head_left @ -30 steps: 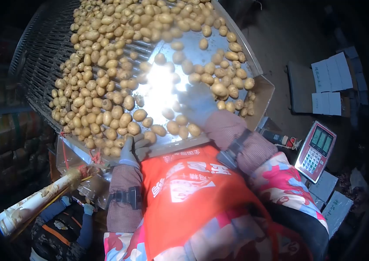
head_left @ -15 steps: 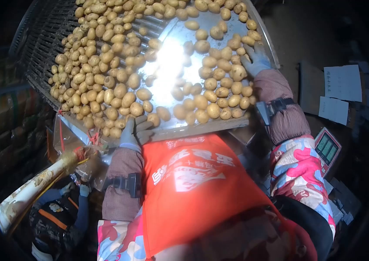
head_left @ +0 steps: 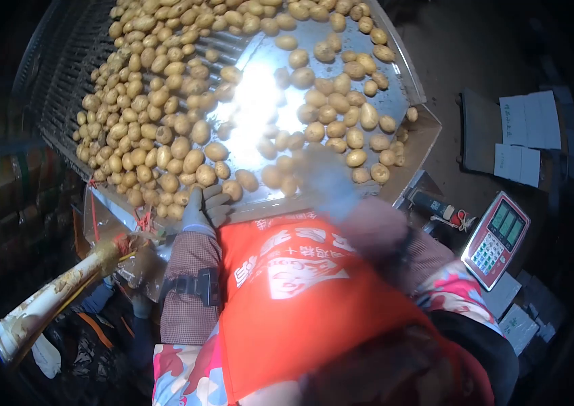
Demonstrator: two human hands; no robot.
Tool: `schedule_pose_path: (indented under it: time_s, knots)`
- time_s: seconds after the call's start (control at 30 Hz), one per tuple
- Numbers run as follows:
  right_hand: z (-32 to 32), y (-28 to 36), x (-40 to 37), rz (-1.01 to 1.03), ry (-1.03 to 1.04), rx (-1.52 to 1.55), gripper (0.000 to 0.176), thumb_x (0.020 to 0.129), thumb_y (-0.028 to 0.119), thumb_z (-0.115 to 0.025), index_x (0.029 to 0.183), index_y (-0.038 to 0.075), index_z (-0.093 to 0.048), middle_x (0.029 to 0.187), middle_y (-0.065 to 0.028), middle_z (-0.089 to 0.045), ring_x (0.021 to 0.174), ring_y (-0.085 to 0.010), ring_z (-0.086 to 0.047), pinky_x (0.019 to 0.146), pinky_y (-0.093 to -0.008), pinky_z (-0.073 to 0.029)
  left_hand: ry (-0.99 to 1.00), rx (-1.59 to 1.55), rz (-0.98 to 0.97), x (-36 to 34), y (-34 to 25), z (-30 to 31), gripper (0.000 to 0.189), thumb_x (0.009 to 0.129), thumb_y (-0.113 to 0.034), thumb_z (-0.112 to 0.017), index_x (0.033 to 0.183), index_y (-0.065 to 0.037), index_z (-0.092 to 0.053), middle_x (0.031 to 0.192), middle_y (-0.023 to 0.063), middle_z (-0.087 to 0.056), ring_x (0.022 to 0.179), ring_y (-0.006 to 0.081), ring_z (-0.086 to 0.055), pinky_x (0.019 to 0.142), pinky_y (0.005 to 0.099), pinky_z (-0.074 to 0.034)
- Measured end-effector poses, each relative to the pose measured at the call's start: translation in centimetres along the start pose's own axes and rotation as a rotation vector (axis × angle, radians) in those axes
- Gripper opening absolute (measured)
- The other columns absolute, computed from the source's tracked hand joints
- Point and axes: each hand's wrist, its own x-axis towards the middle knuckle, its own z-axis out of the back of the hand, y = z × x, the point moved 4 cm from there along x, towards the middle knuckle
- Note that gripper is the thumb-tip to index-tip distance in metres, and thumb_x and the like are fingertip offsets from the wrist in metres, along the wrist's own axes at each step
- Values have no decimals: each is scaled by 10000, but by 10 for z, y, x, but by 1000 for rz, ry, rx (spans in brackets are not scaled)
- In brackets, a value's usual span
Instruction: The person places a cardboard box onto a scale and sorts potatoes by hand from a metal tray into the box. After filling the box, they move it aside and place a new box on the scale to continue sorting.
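Many yellow potatoes (head_left: 165,122) lie on a slatted rack (head_left: 70,74) and on a shiny metal tray (head_left: 270,61) in front of me. My left hand (head_left: 206,208), in a grey glove, rests at the near edge beside the potatoes, its fingers apart and nothing in it. My right hand (head_left: 331,189), gloved too, is smeared by motion over the near edge of the tray, next to several potatoes; its fingers cannot be made out. An orange apron (head_left: 294,298) covers my front.
A scale with a keypad (head_left: 497,240) stands at the right, below papers with writing (head_left: 529,120). On the lower left a pale pole (head_left: 57,291) slants upward, with a co-worker's gloved hand (head_left: 141,304) near it. A chute (head_left: 422,139) adjoins the tray's right side.
My right hand has moved from the tray's right side toward its near middle. Some potatoes on the right have shifted, a few into the chute. My left hand has barely moved.
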Motion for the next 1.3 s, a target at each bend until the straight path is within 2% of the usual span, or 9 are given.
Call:
schedule_pose_path:
  time_s: [0.13, 0.23, 0.63, 0.77, 0.9, 1.03, 1.1, 1.2, 1.3]
  knots:
    - [-43, 26, 25, 255, 221, -34, 558, 897, 329, -616, 1430, 185, -537, 1439, -81, -545, 1429, -349, -400, 1162, -546, -304, 18, -65, -2, 10, 3, 8, 593, 1074, -488, -361, 1212, 34, -607, 915, 155, -694, 510, 161, -529, 378, 249, -423]
    - [-62, -16, 35, 99, 135, -98, 525, 888, 339, -621, 1394, 200, -584, 1440, -25, -556, 1467, -346, -340, 1181, -542, -256, 4, -23, -30, 10, 5, 9, 601, 1073, -503, -370, 1229, 26, -609, 923, 147, -693, 536, 155, -529, 398, 233, -409]
    - [41, -115, -27, -297, -247, -362, 325, 795, 276, -679, 1107, 188, -698, 1198, -86, -591, 1124, -298, -546, 986, -498, -393, -98, 172, -136, 14, 5, 10, 607, 1032, -552, -425, 1250, -16, -606, 1053, 105, -664, 607, 145, -531, 491, 239, -457]
    - [44, -141, 6, -486, 53, -395, 351, 780, 392, -700, 1083, 215, -711, 1208, -88, -572, 1142, -295, -531, 951, -515, -371, 99, 333, -150, 26, 2, 23, 552, 975, -525, -539, 1325, -101, -583, 1216, 35, -624, 1013, 158, -574, 854, 350, -489]
    - [32, -150, 40, -808, 436, -365, 437, 833, 352, -737, 1248, 220, -710, 1367, -71, -576, 1308, -272, -529, 998, -473, -480, 615, 1309, -528, 116, -3, 96, 602, 930, -436, -545, 1502, -270, -460, 1553, -86, -433, 1517, 137, -242, 1220, 504, -73]
    - [45, -145, 55, -911, 487, -331, 481, 813, 344, -796, 1264, 207, -701, 1394, -76, -593, 1320, -246, -540, 990, -459, -500, 361, 766, -275, 93, 2, 84, 537, 987, -496, -481, 1421, -182, -526, 1372, 6, -587, 1170, 167, -541, 936, 386, -416]
    - [42, -150, 55, -853, 442, -370, 441, 905, 312, -669, 1333, 207, -654, 1410, -73, -587, 1321, -267, -542, 997, -544, -458, -34, 278, -88, 0, 4, 0, 615, 1002, -615, -429, 1316, -110, -588, 1151, 69, -678, 795, 164, -576, 590, 291, -425]
    - [15, -182, 50, -704, 336, -437, 343, 1009, 274, -528, 1319, 240, -669, 1381, -64, -626, 1259, -266, -601, 975, -591, -464, -41, 269, -115, 4, 3, 4, 721, 993, -669, -418, 1333, -55, -582, 1115, 105, -680, 764, 196, -590, 562, 292, -445]
    - [38, -178, 39, -610, 326, -478, 251, 923, 225, -626, 1141, 166, -736, 1140, -97, -721, 1118, -245, -676, 923, -435, -520, 112, 79, -40, 35, 7, 29, 559, 1048, -527, -414, 1244, -53, -638, 1106, 81, -698, 737, 184, -627, 574, 310, -527]
